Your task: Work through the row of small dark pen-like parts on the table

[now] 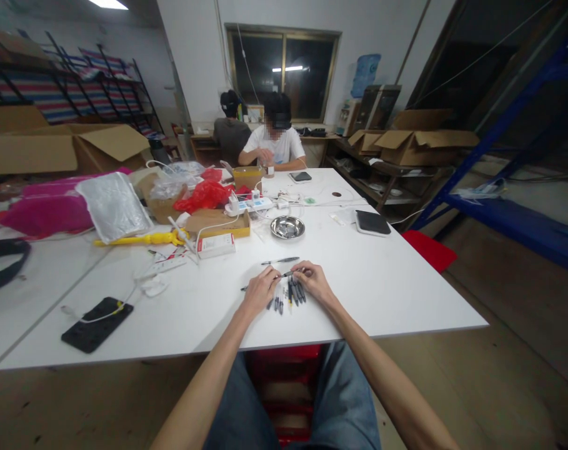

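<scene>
Both were closed, our left hand (264, 284) and right hand (314, 281) pinching a slim, dark plastic pen (287, 274) between them, just beyond the slender clear and dark plastic pen parts (296, 292), and holding its ends in line probably served us best.

Fingers (270, 274) partly hide a pen (287, 274); the view's left edge crops a black band (20, 262).

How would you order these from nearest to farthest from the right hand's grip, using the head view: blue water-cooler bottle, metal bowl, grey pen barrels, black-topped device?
From the grip of the right hand:
1. grey pen barrels: just left
2. metal bowl: ahead, slightly left
3. black-topped device: ahead, right
4. blue water-cooler bottle: far back, right
</scene>
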`<state>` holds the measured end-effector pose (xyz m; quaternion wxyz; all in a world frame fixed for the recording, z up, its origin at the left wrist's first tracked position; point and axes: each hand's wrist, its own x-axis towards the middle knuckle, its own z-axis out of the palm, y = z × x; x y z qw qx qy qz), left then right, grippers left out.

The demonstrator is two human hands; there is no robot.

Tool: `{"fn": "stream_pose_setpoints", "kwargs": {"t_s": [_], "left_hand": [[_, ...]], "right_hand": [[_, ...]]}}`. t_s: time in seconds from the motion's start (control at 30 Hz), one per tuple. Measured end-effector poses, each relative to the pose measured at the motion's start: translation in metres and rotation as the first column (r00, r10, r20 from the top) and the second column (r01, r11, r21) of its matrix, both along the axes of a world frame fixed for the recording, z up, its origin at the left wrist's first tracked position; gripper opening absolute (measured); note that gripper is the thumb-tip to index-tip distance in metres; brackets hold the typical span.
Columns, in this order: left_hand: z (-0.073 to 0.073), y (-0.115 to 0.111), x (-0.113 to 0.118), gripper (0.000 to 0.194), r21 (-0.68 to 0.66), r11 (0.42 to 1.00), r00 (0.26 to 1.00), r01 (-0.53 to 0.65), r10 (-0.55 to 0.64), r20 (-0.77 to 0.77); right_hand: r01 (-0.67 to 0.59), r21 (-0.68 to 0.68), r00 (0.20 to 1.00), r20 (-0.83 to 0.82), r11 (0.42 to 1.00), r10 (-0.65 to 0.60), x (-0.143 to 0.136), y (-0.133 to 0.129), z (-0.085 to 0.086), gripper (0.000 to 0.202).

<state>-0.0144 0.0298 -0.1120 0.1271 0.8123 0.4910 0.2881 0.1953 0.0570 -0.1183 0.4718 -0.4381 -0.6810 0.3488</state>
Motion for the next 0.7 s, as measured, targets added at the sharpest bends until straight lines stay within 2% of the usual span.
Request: {"fn": "stream_pose_setpoints", "kwargs": {"t_s": [0.13,0.2,0.33,0.53,0.7], "left_hand": [[-0.002,0.002,0.003,0.029,0.035,0.998,0.999,0.042,-0.043,0.001],[-0.002,0.002,0.005,0.039,0.048,0.999,1.000,0.022,-0.021,-0.007],[0.001,-0.003,0.006,0.053,0.042,0.999,0.999,-0.014,0.016,-0.037],[0.005,-0.009,0.008,0.061,0.044,0.998,0.996,0.040,-0.036,-0.086],[0.008,-0.011,0.008,0.065,0.059,0.992,0.991,0.114,-0.109,-0.083]], "right_hand": [[-0.105,0.125,0.993,0.061,0.987,0.098,-0.012,0.001,0.004,0.011],[-0.133,0.163,0.990,0.064,0.978,0.124,-0.018,0.004,0.003,0.010],[-0.079,0.129,0.997,0.028,0.989,0.076,-0.025,0.008,0.000,0.015],[-0.154,0.161,0.969,0.218,0.975,0.116,-0.025,0.006,-0.006,0.013],[-0.105,0.093,0.986,0.141,0.990,0.091,-0.023,0.008,-0.007,0.014]]}}
